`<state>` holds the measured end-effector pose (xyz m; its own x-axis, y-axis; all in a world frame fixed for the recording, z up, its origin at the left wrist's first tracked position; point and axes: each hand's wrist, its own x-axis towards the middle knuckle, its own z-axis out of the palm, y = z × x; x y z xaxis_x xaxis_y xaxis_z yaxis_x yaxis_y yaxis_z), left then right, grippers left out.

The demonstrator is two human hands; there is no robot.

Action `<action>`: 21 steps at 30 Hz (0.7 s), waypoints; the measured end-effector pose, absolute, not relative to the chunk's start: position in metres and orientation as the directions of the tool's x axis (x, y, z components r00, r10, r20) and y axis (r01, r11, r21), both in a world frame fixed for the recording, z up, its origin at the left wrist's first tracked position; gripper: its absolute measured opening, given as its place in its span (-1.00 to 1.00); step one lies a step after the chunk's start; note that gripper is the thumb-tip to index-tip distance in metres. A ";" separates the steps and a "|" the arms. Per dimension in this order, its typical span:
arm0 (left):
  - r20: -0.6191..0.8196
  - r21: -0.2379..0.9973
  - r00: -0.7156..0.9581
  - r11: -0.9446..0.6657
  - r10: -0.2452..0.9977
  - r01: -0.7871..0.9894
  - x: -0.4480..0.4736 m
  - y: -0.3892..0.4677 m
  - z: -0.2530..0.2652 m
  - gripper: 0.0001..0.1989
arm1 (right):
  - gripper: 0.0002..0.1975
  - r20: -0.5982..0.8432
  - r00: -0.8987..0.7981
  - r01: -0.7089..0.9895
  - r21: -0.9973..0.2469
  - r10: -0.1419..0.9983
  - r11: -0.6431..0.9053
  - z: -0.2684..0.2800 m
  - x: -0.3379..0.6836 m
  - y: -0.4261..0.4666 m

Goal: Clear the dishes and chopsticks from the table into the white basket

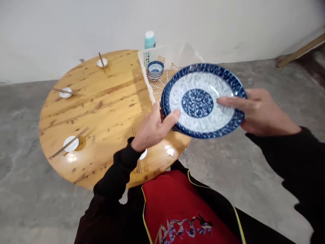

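A pale wall (96, 27) and a grey floor (254, 189) frame a round wooden table (114, 112) as I watch from my remote station. At the table's far right edge sits a white plastic basket (147, 84), and at its near edge is the person wearing my camera, in a red top (167, 193) and black sleeves (122, 166). A stack of plates (197, 103), blue-rimmed and patterned, is held in the air over the table's right edge, just in front of the basket. The right hand (264, 113) pinches the stack's right rim, thumb on the top plate's face; the left hand (153, 130) grips the opposite rim, its thumb also on top. Fingers beneath are mostly hidden from me. A turquoise bottle (149, 40) stands at the basket's far left corner, inside or behind it I cannot tell. Blue-and-white bowls (155, 71) are stacked inside the basket's left wall. Small white saucers (71, 144) are set around the table's far, left and near edges, one partly hidden by the left arm. Slim brown chopsticks (80, 134) lie across or beside them
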<state>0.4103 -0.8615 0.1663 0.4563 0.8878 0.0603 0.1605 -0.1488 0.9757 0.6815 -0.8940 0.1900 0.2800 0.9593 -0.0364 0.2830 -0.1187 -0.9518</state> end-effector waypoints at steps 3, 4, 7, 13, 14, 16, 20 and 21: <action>0.074 0.993 0.410 -0.107 0.909 0.058 0.428 -0.830 0.166 -0.69 | -0.78 -0.110 0.262 0.243 -0.954 0.959 -0.176 0.197 0.689 -0.843; 0.065 0.995 0.395 -0.090 0.917 0.046 0.435 -0.820 0.165 -0.71 | -0.77 -0.126 0.255 0.237 -0.953 0.959 -0.188 0.197 0.691 -0.827; 0.010 0.997 0.337 -0.036 0.941 0.072 0.454 -0.792 0.157 -0.76 | -0.66 -0.177 0.198 0.200 -0.955 0.964 -0.217 0.187 0.701 -0.783; -0.140 0.984 0.233 0.109 0.962 0.140 0.496 -0.740 0.125 -0.72 | -0.67 -0.296 0.181 0.217 -0.918 0.938 -0.331 0.149 0.738 -0.716; -0.171 0.979 0.222 0.141 0.960 0.145 0.503 -0.732 0.119 -0.72 | -0.64 -0.309 0.179 0.252 -0.903 0.934 -0.347 0.144 0.745 -0.708; -0.234 0.966 0.191 0.207 0.953 0.153 0.516 -0.718 0.107 -0.73 | -0.56 -0.317 0.148 0.330 -0.877 0.937 -0.349 0.134 0.757 -0.694; -0.375 0.923 0.104 0.361 0.921 0.131 0.536 -0.698 0.083 -0.71 | -0.48 -0.335 0.021 0.411 -0.856 0.942 -0.314 0.106 0.772 -0.671; -0.411 0.909 0.084 0.400 0.908 0.116 0.539 -0.695 0.077 -0.70 | -0.52 -0.350 -0.001 0.409 -0.855 0.937 -0.319 0.097 0.773 -0.666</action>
<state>0.5390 -0.6952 0.0773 0.0836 0.9080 -0.4106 0.1155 0.4004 0.9090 0.7732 -0.6662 0.0966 -0.0011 0.9368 -0.3500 0.4095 -0.3189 -0.8548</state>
